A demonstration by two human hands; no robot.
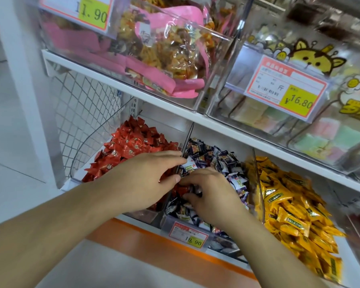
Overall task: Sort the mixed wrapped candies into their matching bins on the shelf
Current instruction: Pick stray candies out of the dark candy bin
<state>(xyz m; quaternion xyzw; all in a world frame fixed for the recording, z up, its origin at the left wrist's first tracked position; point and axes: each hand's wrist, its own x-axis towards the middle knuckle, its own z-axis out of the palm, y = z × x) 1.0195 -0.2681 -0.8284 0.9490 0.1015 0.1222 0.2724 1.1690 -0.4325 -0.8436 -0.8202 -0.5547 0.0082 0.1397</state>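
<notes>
The purple-and-white wrapped candies [214, 161] fill the middle clear bin [187, 225] on the lower shelf, and both hands are down among them. The right hand [212, 196] lies over the front of the pile with its fingers curled into the wrappers; a few red wrappers [180, 189] show just at its fingertips, but whether it actually has hold of one cannot be told. The left hand [152, 179] reaches across the divider from the red side, fingers stretched nearly flat and thumb tucked under, touching a white-and-green wrapper [190, 165]; a grip is not clear there either.

On the middle bin's front hangs a price tag [188, 235] reading "19.90" (the small print above it is too blurred to read). Left of this bin sit the red wrapped candies [133, 142] in their own bin, partly covered by the left forearm. Right of it lie the yellow wrapped candies [289, 204], their dark labels unreadable.

Above the middle bin, the white shelf board [133, 88] carries larger clear bins: one with pink snack packs [164, 59] and a tag [92, 13] showing "1.90", cut off at the frame's top, and one with pastel marshmallow packs [320, 138] bearing a cartoon cat, tagged "¥16.80" [285, 90]. A wire mesh panel [81, 113] closes the shelf's left end.
</notes>
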